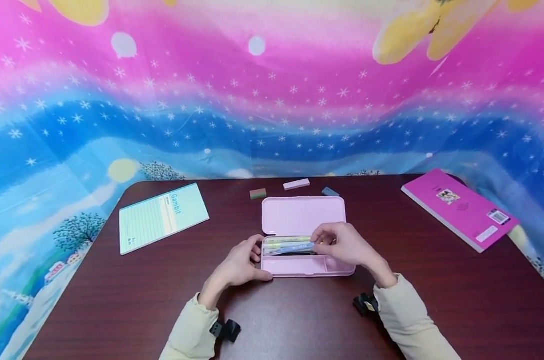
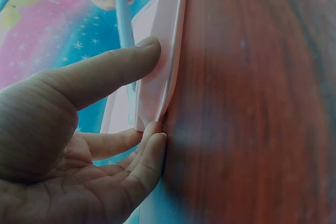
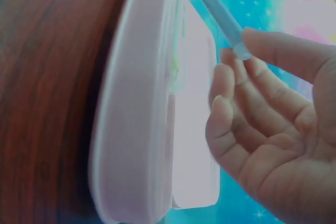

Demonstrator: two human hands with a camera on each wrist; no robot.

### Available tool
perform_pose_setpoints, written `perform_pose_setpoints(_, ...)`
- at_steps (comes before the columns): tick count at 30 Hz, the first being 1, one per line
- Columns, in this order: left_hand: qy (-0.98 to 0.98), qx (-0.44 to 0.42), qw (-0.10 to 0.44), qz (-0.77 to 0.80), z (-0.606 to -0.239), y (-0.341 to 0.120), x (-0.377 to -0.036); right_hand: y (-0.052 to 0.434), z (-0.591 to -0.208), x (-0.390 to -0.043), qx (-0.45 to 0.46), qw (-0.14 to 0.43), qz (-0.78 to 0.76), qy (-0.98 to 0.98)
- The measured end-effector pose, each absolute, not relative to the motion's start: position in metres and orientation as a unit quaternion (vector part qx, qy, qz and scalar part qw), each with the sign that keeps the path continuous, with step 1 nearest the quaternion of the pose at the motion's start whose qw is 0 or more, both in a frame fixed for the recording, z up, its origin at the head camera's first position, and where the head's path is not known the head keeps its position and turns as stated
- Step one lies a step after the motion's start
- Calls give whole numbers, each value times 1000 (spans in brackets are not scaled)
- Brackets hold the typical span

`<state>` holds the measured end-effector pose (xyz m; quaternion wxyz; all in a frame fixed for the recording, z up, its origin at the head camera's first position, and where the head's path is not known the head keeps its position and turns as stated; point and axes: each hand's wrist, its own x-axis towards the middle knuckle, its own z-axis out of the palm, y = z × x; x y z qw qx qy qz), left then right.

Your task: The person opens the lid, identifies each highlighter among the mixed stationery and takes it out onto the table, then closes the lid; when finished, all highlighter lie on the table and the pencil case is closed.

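While the left hand (image 1: pixel 237 261) grips the left end of the pink pencil case (image 1: pixel 299 267), the right hand (image 1: pixel 347 244) pinches one end of a pale blue pen (image 3: pixel 219 14) with its fingers above the open case. On the counter (image 1: pixel 294 320), three small blocks (image 1: pixel 296 185) lie behind the case, a notebook (image 1: pixel 157 220) to its left and a pink book (image 1: pixel 461 212) to its right.
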<state>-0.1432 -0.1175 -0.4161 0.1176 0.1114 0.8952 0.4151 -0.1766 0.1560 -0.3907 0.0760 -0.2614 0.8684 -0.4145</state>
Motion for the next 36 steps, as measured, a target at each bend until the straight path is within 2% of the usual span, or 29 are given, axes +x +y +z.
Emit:
perform_pose_setpoints(15, 896, 113, 119, 413, -416, -117, -144, 177, -383, -182, -159, 59, -538, 825)
perform_pose_setpoints(36, 894, 113, 118, 418, -416, -118, -143, 226, -381, -192, -101, 10, -613, 784)
